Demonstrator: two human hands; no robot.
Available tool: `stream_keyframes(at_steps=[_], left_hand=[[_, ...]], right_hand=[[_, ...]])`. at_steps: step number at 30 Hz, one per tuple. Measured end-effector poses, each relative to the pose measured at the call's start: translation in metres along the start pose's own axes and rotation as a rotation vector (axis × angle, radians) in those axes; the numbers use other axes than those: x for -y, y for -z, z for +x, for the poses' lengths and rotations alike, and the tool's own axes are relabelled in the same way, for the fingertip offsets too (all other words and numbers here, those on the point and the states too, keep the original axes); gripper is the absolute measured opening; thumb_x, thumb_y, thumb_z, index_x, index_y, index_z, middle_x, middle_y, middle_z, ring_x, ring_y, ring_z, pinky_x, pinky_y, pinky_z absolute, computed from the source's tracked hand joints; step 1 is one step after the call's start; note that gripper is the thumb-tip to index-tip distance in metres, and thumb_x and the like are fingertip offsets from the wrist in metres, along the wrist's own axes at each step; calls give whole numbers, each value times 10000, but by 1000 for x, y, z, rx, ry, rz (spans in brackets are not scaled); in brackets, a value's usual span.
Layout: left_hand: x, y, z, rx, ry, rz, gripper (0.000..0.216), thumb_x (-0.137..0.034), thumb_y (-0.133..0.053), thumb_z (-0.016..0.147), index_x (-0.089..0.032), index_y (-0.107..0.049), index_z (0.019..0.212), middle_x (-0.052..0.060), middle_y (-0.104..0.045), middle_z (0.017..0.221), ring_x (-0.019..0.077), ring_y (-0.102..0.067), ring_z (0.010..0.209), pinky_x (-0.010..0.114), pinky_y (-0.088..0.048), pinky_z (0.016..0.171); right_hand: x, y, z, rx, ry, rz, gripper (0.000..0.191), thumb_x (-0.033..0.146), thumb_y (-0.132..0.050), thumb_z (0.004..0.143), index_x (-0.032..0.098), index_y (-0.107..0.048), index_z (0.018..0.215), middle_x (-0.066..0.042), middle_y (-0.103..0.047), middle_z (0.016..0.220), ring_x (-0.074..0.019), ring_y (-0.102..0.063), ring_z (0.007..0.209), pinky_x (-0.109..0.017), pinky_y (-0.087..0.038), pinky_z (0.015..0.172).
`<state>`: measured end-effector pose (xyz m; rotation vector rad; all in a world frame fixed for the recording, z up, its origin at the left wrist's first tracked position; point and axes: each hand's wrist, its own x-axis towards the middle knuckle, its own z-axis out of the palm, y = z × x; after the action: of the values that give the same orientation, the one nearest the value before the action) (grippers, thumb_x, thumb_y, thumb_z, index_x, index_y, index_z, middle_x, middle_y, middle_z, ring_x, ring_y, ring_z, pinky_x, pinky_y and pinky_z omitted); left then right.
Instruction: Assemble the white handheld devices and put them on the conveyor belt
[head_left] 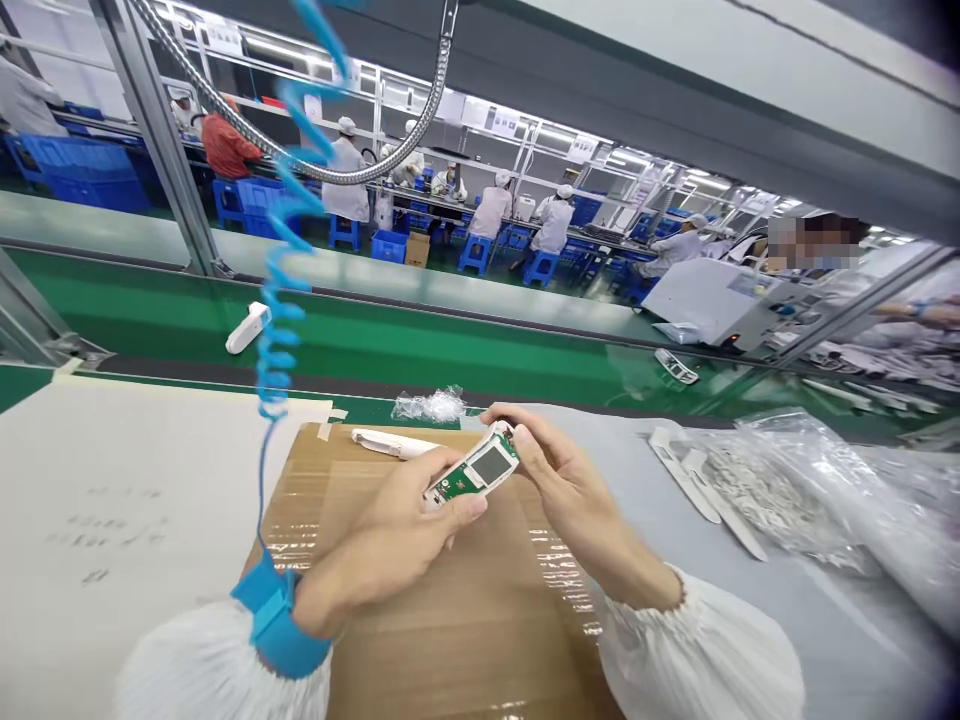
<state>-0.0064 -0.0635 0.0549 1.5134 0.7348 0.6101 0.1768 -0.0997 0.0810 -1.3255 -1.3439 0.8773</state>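
Note:
Between my hands, above a sheet of brown cardboard (pixel 450 610), is a white device housing with a green circuit board (pixel 465 480) and a small grey screen showing. My left hand (pixel 405 510) is closed around its lower end, thumb along the near edge. At the upper end, my right hand (pixel 555 470) grips it with thumb and fingers; a small dark part there is mostly covered by the fingers. A white housing piece (pixel 394 443) lies on the cardboard just behind my left hand. A blue wrist strap (pixel 281 625) with a coiled cord is on my left wrist.
To the right, a clear plastic bag (pixel 780 490) holds many small pale parts, with long white pieces (pixel 686 480) beside it. Crumpled clear film (pixel 431 403) lies beyond the cardboard. A green conveyor belt (pixel 450 345) carries white devices. The blue coiled cord (pixel 281 290) hangs at left.

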Motion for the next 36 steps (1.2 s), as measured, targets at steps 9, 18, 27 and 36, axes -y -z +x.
stream_keyframes(at_steps=[9,18,27,36], left_hand=[[2,-1,0,-154,-159,186,207,-328,-617,889,-278,-672,1082,1,-699,1041,219,-622,927,291,-429,786],[4,7,8,-304,-102,-51,239,-355,-628,887,-210,-616,1077,-1,-654,864,138,-558,682,253,-433,645],[15,20,17,-181,-147,-438,312,-298,-777,783,-183,-622,1029,34,-698,981,148,-647,867,265,-513,809],[23,18,19,-110,-100,-430,346,-246,-802,766,-195,-662,1078,41,-722,1017,179,-667,965,302,-488,886]], right_hand=[[10,13,-14,-172,659,-761,80,270,-658,905,290,-670,981,-55,-646,1090,-197,-619,895,-368,-454,789],[15,-11,-10,-243,801,-977,200,89,-525,937,242,-561,814,17,-703,848,-153,-574,786,-353,-328,796],[-87,6,111,-97,152,-1035,148,195,-466,920,210,-540,792,-56,-646,836,-223,-595,813,-338,-385,725],[-107,92,66,-239,254,-1073,219,372,-479,905,235,-620,1002,-94,-634,1129,-246,-636,916,-394,-458,763]])
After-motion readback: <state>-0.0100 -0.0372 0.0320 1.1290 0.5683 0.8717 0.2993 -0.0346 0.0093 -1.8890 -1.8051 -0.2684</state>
